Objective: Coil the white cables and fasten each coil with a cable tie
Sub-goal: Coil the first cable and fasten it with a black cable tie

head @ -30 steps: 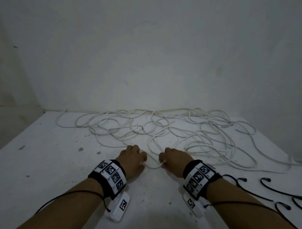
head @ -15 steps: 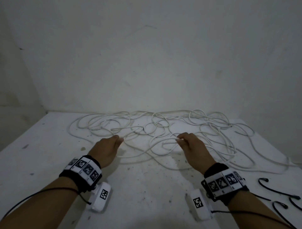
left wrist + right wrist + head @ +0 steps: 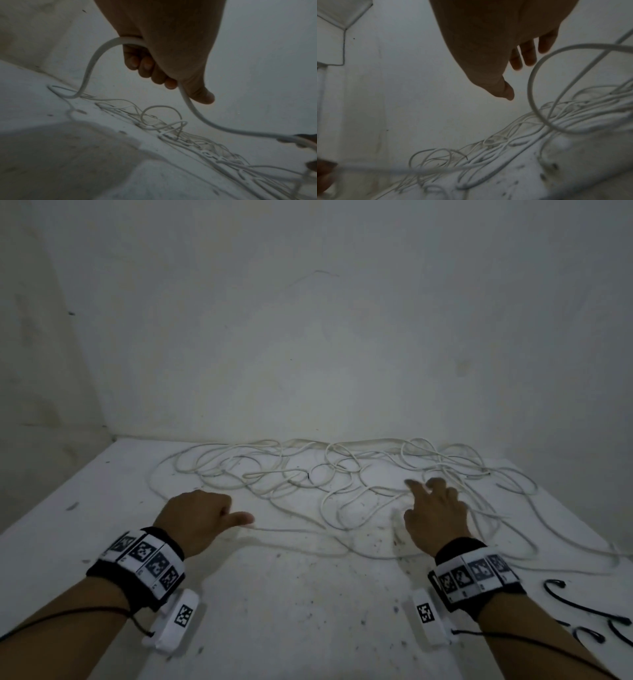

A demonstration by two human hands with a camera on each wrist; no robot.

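Note:
A loose tangle of white cables sprawls over the back half of the white table. My left hand is curled round one strand of white cable, which runs out of the fist on both sides and off toward the right. My right hand hovers over the right part of the tangle with fingers spread and straight, holding nothing; a raised cable loop stands just beside it. Black cable ties lie at the front right.
A grey wall rises straight behind the table, with a corner at the left. The table's surface in front of my wrists is speckled with dark dirt.
Both hands moved apart and forward from a joined pinch at the centre. The left hand drew its strand leftward; the right hand let go of the cable and spread its fingers over the tangle.

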